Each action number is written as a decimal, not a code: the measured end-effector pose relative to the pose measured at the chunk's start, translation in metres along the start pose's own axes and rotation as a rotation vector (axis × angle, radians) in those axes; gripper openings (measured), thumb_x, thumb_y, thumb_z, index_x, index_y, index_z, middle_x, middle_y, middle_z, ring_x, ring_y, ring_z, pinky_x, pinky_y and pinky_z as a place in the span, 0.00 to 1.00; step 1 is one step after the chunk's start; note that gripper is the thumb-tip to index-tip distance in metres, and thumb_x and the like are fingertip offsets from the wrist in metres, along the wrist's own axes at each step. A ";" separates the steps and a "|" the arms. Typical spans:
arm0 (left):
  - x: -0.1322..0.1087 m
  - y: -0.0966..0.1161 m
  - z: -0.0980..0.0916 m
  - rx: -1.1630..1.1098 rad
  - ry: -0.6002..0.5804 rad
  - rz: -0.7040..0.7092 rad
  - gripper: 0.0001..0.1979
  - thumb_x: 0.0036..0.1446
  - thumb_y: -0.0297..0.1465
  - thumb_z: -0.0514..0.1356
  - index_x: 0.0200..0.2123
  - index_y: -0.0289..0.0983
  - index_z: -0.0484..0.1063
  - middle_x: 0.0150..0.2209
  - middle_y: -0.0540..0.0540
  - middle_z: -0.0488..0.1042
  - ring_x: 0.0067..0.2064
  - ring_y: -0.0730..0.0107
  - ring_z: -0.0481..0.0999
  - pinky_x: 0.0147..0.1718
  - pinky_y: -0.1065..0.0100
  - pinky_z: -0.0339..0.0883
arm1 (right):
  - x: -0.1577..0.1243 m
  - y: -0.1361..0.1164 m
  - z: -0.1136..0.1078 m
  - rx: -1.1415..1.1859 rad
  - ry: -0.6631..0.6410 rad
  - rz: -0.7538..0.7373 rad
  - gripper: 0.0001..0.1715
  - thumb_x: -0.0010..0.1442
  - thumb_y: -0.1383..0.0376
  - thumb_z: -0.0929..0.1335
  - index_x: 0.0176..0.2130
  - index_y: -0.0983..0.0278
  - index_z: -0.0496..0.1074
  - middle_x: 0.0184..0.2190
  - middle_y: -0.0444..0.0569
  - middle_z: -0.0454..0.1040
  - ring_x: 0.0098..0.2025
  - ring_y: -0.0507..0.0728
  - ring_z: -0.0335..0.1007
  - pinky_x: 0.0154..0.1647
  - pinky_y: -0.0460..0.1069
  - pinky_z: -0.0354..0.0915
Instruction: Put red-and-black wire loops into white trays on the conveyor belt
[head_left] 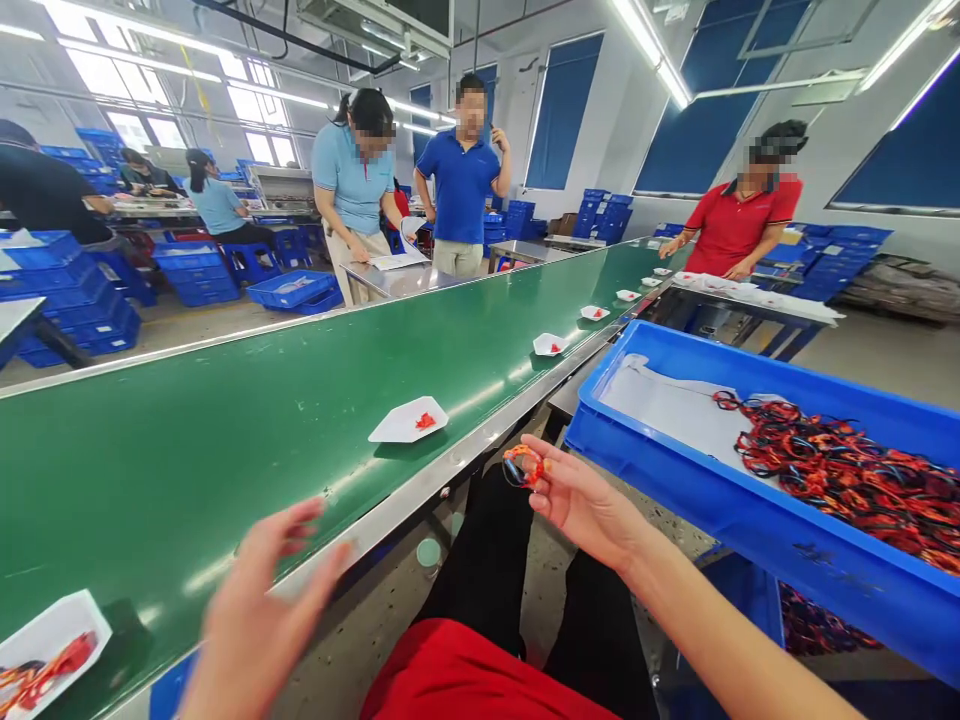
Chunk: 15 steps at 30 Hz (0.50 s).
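Note:
Between the fingertips of my right hand (581, 500) is a small coiled wire bundle (523, 466) in orange, red and black. My left hand (262, 610), smeared a little by motion, hovers with fingers apart over the near edge of the green conveyor belt (225, 430); nothing is in it. Beyond it a white paper tray (401, 424) on the belt carries a small red piece (425, 421). At the lower left another white tray (90, 625) holds red and orange wires (52, 675). To my right, many similar wire bundles (847, 470) lie heaped in a blue bin (697, 480).
Several more white trays (551, 345) stand in a row farther up the belt. A metal rail (465, 445) edges it. A person in red (739, 225) works beside a table (757, 295) at right; two people (465, 190) stand across the belt. Blue crates (195, 270) are stacked behind.

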<state>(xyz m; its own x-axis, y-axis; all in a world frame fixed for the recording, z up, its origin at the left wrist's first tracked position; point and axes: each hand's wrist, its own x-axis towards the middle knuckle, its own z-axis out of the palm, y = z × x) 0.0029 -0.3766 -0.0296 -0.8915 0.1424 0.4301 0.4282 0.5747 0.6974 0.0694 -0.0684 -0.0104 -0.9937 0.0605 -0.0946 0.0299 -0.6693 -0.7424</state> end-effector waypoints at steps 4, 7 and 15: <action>0.001 0.050 0.058 -0.400 -0.203 0.019 0.27 0.45 0.35 0.67 0.50 0.44 0.68 0.49 0.45 0.70 0.45 0.62 0.70 0.45 0.63 0.65 | 0.002 0.024 0.008 0.054 -0.024 0.057 0.23 0.51 0.67 0.73 0.48 0.60 0.72 0.37 0.43 0.74 0.33 0.46 0.69 0.31 0.41 0.65; 0.004 0.074 0.085 -0.573 -0.251 0.060 0.28 0.45 0.32 0.68 0.51 0.45 0.68 0.50 0.45 0.69 0.46 0.63 0.69 0.44 0.67 0.65 | 0.004 0.034 0.010 0.025 -0.002 0.070 0.24 0.49 0.66 0.74 0.47 0.59 0.72 0.39 0.43 0.75 0.34 0.46 0.69 0.33 0.41 0.66; 0.008 0.070 0.099 -0.946 -0.386 -0.150 0.15 0.49 0.31 0.65 0.43 0.40 0.74 0.43 0.44 0.73 0.44 0.66 0.72 0.45 0.68 0.67 | 0.001 0.024 0.020 -0.512 0.022 -0.047 0.24 0.51 0.58 0.72 0.47 0.58 0.69 0.38 0.47 0.74 0.34 0.52 0.70 0.30 0.45 0.65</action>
<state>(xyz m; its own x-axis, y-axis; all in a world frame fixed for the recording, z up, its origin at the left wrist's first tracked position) 0.0115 -0.2550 -0.0342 -0.8607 0.4664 0.2044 0.1009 -0.2371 0.9662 0.0668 -0.0993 -0.0153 -0.9929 0.1008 -0.0634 0.0401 -0.2179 -0.9751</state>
